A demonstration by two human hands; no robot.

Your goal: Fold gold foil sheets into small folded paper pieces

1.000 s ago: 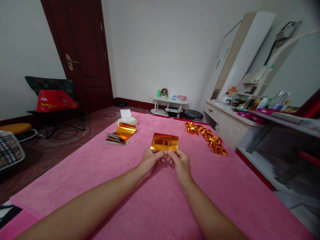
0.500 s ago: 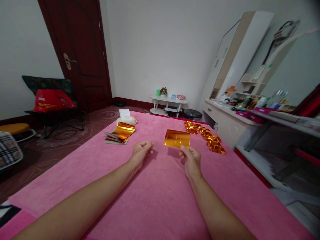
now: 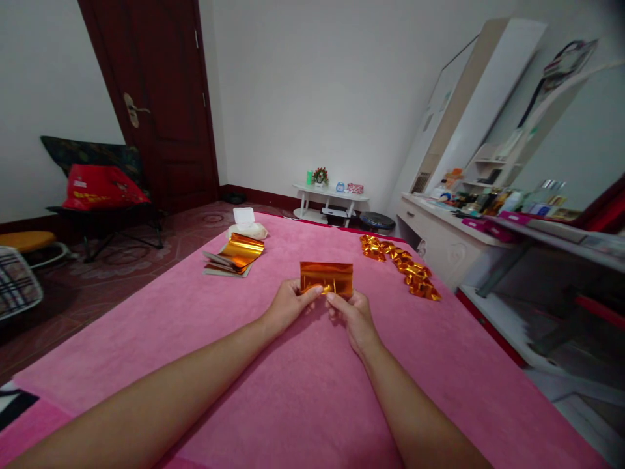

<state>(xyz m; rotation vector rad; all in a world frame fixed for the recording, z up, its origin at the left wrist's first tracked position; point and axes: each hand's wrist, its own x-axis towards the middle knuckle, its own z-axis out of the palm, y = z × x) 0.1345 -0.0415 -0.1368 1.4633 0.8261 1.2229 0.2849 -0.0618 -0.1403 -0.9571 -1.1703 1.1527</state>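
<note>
A shiny gold foil sheet [image 3: 326, 276] is held up just above the pink cloth [image 3: 312, 391], in the middle of the view. My left hand [image 3: 288, 305] pinches its lower left edge and my right hand [image 3: 352, 314] pinches its lower right edge, fingers closed on the foil. A stack of flat gold foil sheets [image 3: 235, 253] lies to the far left of my hands. A row of several folded gold foil pieces [image 3: 401, 264] lies to the far right.
A white wipes pack [image 3: 247, 225] sits behind the foil stack. A dark red door [image 3: 156, 98], a black chair with a red bag [image 3: 97, 189], a small white table [image 3: 329, 198] and a cluttered white dresser [image 3: 463, 228] surround the pink surface.
Half a second ago my right hand alone held the foil out to the right while my left hand was closed and apart. Now the foil is back in the middle with both hands pinching it.
</note>
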